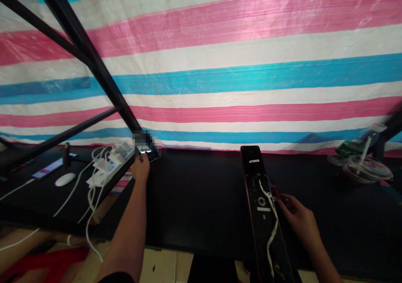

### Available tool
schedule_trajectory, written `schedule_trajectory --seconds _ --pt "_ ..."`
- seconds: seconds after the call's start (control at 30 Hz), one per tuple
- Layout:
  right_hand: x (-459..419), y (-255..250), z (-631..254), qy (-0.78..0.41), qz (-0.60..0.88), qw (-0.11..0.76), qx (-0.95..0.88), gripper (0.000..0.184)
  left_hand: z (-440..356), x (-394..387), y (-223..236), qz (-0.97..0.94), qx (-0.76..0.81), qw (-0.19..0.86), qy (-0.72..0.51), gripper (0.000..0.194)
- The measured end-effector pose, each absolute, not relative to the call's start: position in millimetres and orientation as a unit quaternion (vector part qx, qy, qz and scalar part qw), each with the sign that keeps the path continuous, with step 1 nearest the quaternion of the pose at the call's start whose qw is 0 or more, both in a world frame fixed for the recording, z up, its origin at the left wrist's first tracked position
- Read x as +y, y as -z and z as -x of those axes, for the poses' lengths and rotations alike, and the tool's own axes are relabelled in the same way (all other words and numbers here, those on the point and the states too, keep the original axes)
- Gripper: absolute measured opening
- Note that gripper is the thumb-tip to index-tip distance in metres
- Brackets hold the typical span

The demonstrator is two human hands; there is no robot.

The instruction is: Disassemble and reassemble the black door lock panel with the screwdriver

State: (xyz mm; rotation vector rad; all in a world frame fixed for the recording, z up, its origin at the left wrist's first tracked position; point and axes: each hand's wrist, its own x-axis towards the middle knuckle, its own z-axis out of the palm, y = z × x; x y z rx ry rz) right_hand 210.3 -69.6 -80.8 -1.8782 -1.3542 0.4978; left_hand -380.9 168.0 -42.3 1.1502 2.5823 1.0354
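Note:
At the foot of the slanted black post, my left hand (141, 165) has its fingers closed at the lower edge of a propped phone (153, 154) with a lit screen, partly pixelated. A long black door lock panel (251, 178) lies back side up to the right, its near end reaching past the table edge. Along it runs a white cable (272, 228). Beside the panel's right edge, my right hand (297, 216) has its fingers closed round something slim and dark. Red and purple parts show just beyond the fingertips; its kind is not clear.
On the left, a white power strip (108, 170) carries several plugs and cables near a white mouse (65, 179) and another phone (48, 168). A lidded plastic cup (366, 170) with a straw stands at right. Behind the black table (194, 199) hangs a striped sheet (235, 78).

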Motion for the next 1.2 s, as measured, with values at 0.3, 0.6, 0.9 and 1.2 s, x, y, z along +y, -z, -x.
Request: schedule_trajectory --seconds 0.3,0.6,0.9,1.2 --pt "-70.6 78.5 -209.6 -0.194 0.732 0.372 -0.537 0.056 377.4 167.6 44.5 -0.398 0.848 0.052 -0.345 0.052" --pt "-70.1 79.9 -210.3 -0.196 0.729 0.373 -0.539 0.055 381.2 171.6 43.9 -0.384 0.853 0.051 -0.35 0.041" --pt "-69.8 76.5 -208.4 -0.204 0.737 0.37 -0.527 0.058 380.1 172.9 43.6 -0.342 0.87 0.046 -0.352 0.038" --pt "-69.2 79.6 -210.7 -0.204 0.743 0.359 -0.526 0.06 379.5 167.4 42.9 -0.375 0.851 0.056 -0.362 0.04"
